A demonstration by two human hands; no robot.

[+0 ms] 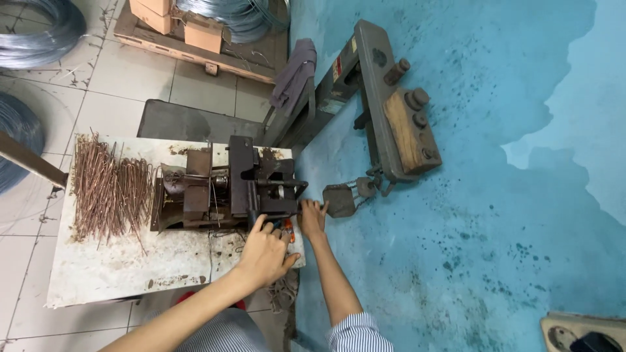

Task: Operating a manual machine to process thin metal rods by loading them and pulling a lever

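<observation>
Left hand [264, 251] clenched on lever [251, 195] of bender [222, 186], near side. Right hand [312, 218] rests open at table [117, 261] edge. Bending step judged under way; next needs a steady pull on the lever.

Two tan cardboard boxes [179, 19] sit on the wooden pallet [195, 55] at the top; a small red-and-yellow label [338, 67] marks the grey machine [385, 111].

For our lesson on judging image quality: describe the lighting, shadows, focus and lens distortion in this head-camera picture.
Head view: soft, even light, no harsh glare; only a faint shadow under the left hand on the white table; the bending machine and copper wire pieces look sharp; wide-angle distortion makes floor tile lines lean and curve toward the edges.
</observation>
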